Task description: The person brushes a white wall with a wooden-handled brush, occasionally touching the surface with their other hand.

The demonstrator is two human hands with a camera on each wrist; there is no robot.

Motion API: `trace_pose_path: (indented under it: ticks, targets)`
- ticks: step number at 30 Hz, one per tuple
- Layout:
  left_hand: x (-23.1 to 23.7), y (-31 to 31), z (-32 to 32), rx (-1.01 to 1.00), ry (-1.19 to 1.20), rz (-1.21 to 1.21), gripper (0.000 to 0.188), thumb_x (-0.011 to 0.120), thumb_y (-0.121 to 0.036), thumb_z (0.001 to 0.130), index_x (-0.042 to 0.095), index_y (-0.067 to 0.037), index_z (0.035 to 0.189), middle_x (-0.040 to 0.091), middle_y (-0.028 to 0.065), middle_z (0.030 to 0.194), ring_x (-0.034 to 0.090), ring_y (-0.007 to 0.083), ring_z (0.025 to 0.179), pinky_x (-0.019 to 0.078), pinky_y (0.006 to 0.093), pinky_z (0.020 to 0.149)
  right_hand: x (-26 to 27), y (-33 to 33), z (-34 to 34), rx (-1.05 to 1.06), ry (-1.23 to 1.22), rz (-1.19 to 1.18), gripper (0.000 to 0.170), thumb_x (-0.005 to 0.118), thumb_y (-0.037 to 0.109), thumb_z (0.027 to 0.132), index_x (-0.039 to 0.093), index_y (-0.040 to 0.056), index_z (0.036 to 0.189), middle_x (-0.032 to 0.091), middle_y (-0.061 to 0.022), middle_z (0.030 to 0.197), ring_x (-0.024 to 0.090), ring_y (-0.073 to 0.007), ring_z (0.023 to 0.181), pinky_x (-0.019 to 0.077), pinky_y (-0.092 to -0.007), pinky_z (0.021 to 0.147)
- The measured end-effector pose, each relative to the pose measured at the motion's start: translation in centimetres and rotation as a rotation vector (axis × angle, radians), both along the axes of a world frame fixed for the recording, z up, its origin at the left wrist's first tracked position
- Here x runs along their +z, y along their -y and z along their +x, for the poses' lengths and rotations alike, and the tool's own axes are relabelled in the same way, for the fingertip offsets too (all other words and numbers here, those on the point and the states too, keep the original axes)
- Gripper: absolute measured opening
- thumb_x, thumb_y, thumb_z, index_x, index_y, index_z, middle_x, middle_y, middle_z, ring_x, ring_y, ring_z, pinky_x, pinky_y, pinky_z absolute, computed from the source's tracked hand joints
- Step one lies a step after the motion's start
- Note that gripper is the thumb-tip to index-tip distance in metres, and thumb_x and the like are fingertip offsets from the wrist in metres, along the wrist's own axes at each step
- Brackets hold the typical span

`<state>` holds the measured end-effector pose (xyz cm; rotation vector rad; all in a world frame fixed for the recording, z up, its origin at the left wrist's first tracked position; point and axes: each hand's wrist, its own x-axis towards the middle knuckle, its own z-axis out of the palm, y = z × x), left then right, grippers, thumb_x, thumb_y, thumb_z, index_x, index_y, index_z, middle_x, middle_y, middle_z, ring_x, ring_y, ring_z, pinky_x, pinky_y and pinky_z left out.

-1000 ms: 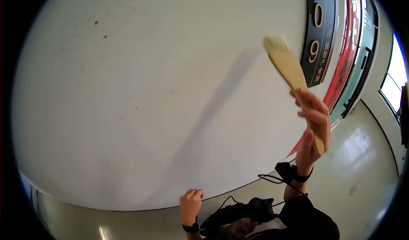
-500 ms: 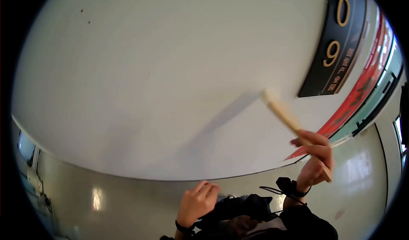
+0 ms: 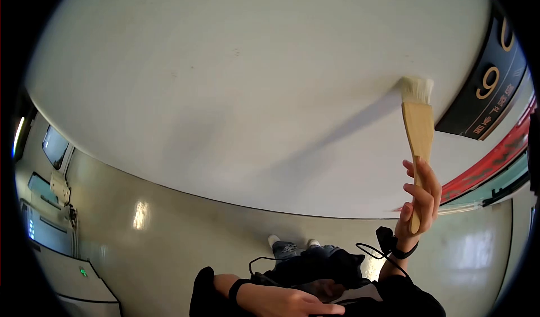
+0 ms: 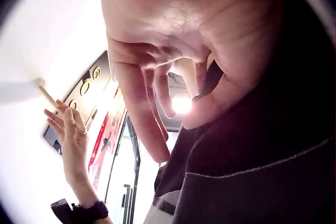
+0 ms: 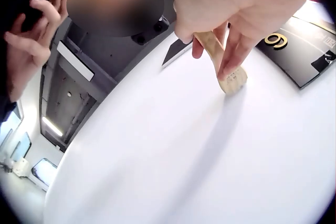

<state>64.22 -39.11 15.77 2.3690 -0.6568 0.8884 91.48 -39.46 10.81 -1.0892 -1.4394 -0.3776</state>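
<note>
Has turned the brush (image 3: pixel 419 127) upright and brought the relaxed, empty left hand (image 3: pixel 289 301) to the torso (image 3: pixel 326 267). Grips the handle (image 3: pixel 415 218) in the right hand (image 3: pixel 426 199), likely leaving bristles (image 3: pixel 417 91) free at the wall (image 3: pixel 304 69), beside the sign's edge (image 3: pixel 454 104).

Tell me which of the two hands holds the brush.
The right hand: it grips the pale-bristled brush in front of the white wall. The left hand, lower in the head view, holds no brush.
</note>
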Motion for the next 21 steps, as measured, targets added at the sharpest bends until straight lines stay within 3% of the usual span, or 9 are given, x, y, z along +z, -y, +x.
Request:
trace_pose_path:
  ticks: [4, 9, 11, 12, 14, 15, 18, 19, 21]
  targets:
    - [1.0, -0.1, 0.1, 0.004, -0.024, -0.009, 0.029, 0.072, -0.011, 0.081, 0.06, -0.029, 0.099, 0.064, 0.0099, 0.113, 0.068, 0.0277, 0.095, 0.0543, 0.0246, 0.062, 0.4, -0.2, 0.0, -0.023, -0.005, 0.058, 0.054, 0.049, 0.044, 0.109, 0.06, -0.0073, 0.099, 0.059, -0.0337, 0.129, 0.07, -0.0496, 0.106, 0.0623, -0.0576, 0.088]
    - [0.6, 0.9, 1.6, 0.511, 0.124, 0.203, 0.019, 0.068, -0.015, 0.083, 0.052, -0.025, 0.085, 0.061, 0.0078, 0.097, 0.065, 0.0272, 0.088, 0.0523, 0.0301, 0.065, -0.5, 0.0, -0.6, -0.048, -0.058, 0.075, 0.058, 0.046, 0.046, 0.11, 0.06, -0.0078, 0.095, 0.063, -0.0334, 0.122, 0.072, -0.0459, 0.1, 0.0633, -0.0527, 0.083]
    - [2.0, -0.9, 1.2, 0.533, -0.033, 0.238, 0.017, 0.069, -0.01, 0.087, 0.056, -0.021, 0.09, 0.061, 0.0097, 0.092, 0.065, 0.0272, 0.086, 0.0523, 0.0332, 0.071, -1.5, 0.4, -0.9, -0.045, -0.075, 0.026, 0.055, 0.046, 0.043, 0.11, 0.061, -0.0074, 0.093, 0.065, -0.0327, 0.118, 0.073, -0.0412, 0.094, 0.0626, -0.0477, 0.078]
    - [0.7, -1.1, 2.1, 0.647, 0.118, 0.171, 0.022, 0.065, -0.004, 0.071, 0.062, -0.023, 0.081, 0.064, 0.0016, 0.092, 0.066, 0.0218, 0.087, 0.0553, 0.0282, 0.074, -2.3, 0.7, -0.9, -0.028, -0.075, -0.024, 0.05, 0.049, 0.037, 0.109, 0.062, -0.0075, 0.092, 0.066, -0.032, 0.117, 0.072, -0.0388, 0.091, 0.0619, -0.0459, 0.078]
    - [1.3, -1.9, 2.7, 0.667, 0.098, 0.154, 0.02, 0.067, -0.008, 0.066, 0.053, -0.021, 0.071, 0.06, 0.002, 0.088, 0.065, 0.0259, 0.086, 0.0541, 0.0307, 0.075, -4.2, 1.2, -0.6, -0.004, -0.021, -0.15, 0.043, 0.052, 0.032, 0.108, 0.064, -0.0062, 0.091, 0.068, -0.0291, 0.116, 0.072, -0.0354, 0.088, 0.0607, -0.0424, 0.078]
    - [0.9, -2.5, 3.2, 0.659, 0.125, 0.184, 0.016, 0.066, -0.011, 0.067, 0.055, -0.021, 0.072, 0.061, 0.0013, 0.088, 0.064, 0.0252, 0.087, 0.0529, 0.0298, 0.072, -4.9, 1.5, -0.9, 0.011, -0.059, -0.242, 0.031, 0.057, 0.023, 0.105, 0.066, -0.0042, 0.092, 0.07, -0.0249, 0.115, 0.072, -0.033, 0.087, 0.0592, -0.0398, 0.078]
    - [0.2, -2.5, 4.2, 0.574, 0.197, 0.068, 0.018, 0.069, -0.012, 0.056, 0.06, -0.023, 0.067, 0.064, -0.0002, 0.086, 0.063, 0.0214, 0.073, 0.0435, 0.0204, 0.047, -5.4, 1.8, -1.3, 0.044, -0.159, -0.576, 0.014, 0.061, 0.01, 0.097, 0.066, -0.0029, 0.093, 0.072, -0.0206, 0.113, 0.071, -0.0323, 0.09, 0.0577, -0.0395, 0.08]
    - [0.2, -2.4, 3.8, 0.493, 0.1, 0.094, 0.019, 0.075, -0.01, 0.064, 0.063, -0.021, 0.075, 0.068, 0.0033, 0.091, 0.065, 0.0228, 0.074, 0.0459, 0.0221, 0.048, -5.6, 2.0, -1.0, 0.065, -0.175, -0.585, 0.015, 0.061, 0.01, 0.097, 0.066, -0.0032, 0.094, 0.072, -0.0209, 0.113, 0.071, -0.032, 0.091, 0.0579, -0.0394, 0.08]
    - [-1.6, -1.2, 4.1, 0.322, 0.031, -0.018, 0.014, 0.072, -0.01, 0.074, 0.062, -0.018, 0.079, 0.063, 0.0017, 0.091, 0.063, 0.0209, 0.08, 0.0469, 0.0232, 0.053, -5.8, 2.6, -0.2, 0.108, -0.202, -0.606, 0.015, 0.06, 0.01, 0.097, 0.066, -0.0036, 0.094, 0.072, -0.0214, 0.112, 0.072, -0.0315, 0.093, 0.0581, -0.0392, 0.081]
